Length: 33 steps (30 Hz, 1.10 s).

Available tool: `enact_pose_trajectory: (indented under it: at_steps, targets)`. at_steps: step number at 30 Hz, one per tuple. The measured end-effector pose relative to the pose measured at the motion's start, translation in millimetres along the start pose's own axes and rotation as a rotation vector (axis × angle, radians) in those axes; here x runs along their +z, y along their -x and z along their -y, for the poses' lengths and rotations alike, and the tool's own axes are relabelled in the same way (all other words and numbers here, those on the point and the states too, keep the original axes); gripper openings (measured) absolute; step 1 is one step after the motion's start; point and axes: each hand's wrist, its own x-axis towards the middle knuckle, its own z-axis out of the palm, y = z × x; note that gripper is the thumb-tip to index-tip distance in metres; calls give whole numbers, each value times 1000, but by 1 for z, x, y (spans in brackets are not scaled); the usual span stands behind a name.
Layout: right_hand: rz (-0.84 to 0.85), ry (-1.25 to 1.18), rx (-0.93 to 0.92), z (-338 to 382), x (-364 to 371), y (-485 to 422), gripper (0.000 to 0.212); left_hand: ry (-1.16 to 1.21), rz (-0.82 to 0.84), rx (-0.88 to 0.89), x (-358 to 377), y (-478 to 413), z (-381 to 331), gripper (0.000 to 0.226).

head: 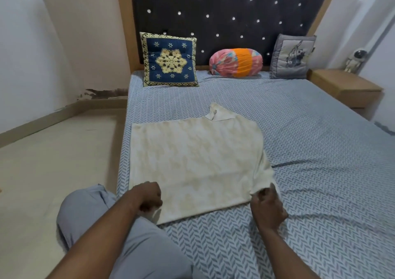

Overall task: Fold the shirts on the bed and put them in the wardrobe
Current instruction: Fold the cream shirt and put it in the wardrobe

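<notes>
Cream, faintly mottled shirt flat on the bed, close along the left edge and nearer the foot than the headboard. Collar toward the headboard, hem toward the person. Shows as a plain rectangle with no sleeves out to the sides, so probably folded in already; cannot tell whether over or under. Spread smooth like this most likely to keep the coming crease straight. Probably about to go hem up to collar, with stowing in the wardrobe not yet begun.

Left grip on the near-left corner of the hem, fingers curled tight, knuckles up. Appears to pinch the cloth, with the fingertips hidden underneath. Right grip on the near-right corner, thumb and fingers closed on a small raised tuck of fabric, that corner lifted slightly off the sheet. One at each hem corner, presumably to raise the edge evenly and carry it over without skew.

Bent knee in grey trousers at the bed's left edge, just beside the left grip. Along the head edge:

- blue and gold cushion by the left corner
- pink and orange bolster in the middle
- grey cushion toward the right corner

Beyond the right edge, wooden bedside shelf carrying a small astronaut figure.
</notes>
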Motion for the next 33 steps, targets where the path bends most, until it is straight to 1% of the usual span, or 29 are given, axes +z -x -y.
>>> enact_pose_trajectory:
  at_steps: [1,2,3,4,5,7,9,10,11,12,13,14,15,17,18,19,20,21,22,23,24,25,27,29,31,33]
  targets:
    - [-34,-107,117,-1,-8,-7,74,65,-121,30,-2,-11,-3,20]
    - [-48,-195,230,-2,-13,-15,72,82,-227,60,-3,-19,-4,19]
    - [-50,-236,345,-5,-17,-29,68,80,-296,99,-4,-27,-9,22]
    - [-39,-221,438,-9,-22,-43,61,74,-337,143,-4,-37,-17,29]
    - [10,-185,499,-9,-23,-55,54,68,-356,174,-4,-43,-23,39]
    - [171,-151,554,-13,-16,-79,53,18,-329,203,-3,-55,-40,65]
    - [336,-200,549,-12,0,-102,61,-37,-234,175,-2,-61,-52,89]
    - [399,-278,563,-7,7,-109,67,-65,-190,152,-1,-63,-56,96]
    - [425,-388,629,-6,12,-116,69,-99,-159,139,1,-67,-60,100]
    - [445,-546,721,3,13,-118,62,-132,-145,124,2,-69,-61,102]
    - [489,-668,791,9,9,-116,46,-153,-142,119,2,-72,-62,104]
    - [517,-760,823,13,6,-116,28,-160,-146,113,1,-74,-63,106]
    - [530,-828,817,16,2,-116,20,-163,-145,110,0,-76,-63,108]
    - [480,-825,755,15,-6,-121,26,-163,-139,104,-2,-79,-63,111]
    - [399,-857,760,16,-10,-124,26,-164,-139,102,-2,-80,-63,112]
    - [244,-917,777,18,-16,-124,20,-167,-141,100,-2,-80,-63,113]
    - [4,-910,752,21,-25,-121,15,-170,-142,97,-2,-81,-64,114]
    - [-247,-835,683,21,-35,-116,14,-175,-141,95,-3,-82,-65,116]
    - [-392,-758,581,23,-43,-108,16,-177,-139,89,-5,-82,-65,118]
    - [-469,-700,497,20,-50,-97,19,-180,-126,82,-8,-83,-66,119]
    - [-509,-656,479,10,-49,-89,23,-184,-109,77,-10,-84,-69,121]
    - [-519,-638,502,3,-48,-79,27,-185,-97,66,-13,-84,-70,122]
    - [-499,-600,658,-18,-41,-64,32,-184,-69,53,-16,-85,-73,124]
    - [-469,-514,780,-31,-37,-57,30,-183,-49,45,-18,-86,-74,126]
    - [-433,-395,786,-43,-35,-65,26,-192,-33,43,-19,-89,-75,128]
    - [-330,-302,745,-53,-35,-83,25,-199,-15,42,-22,-91,-74,130]
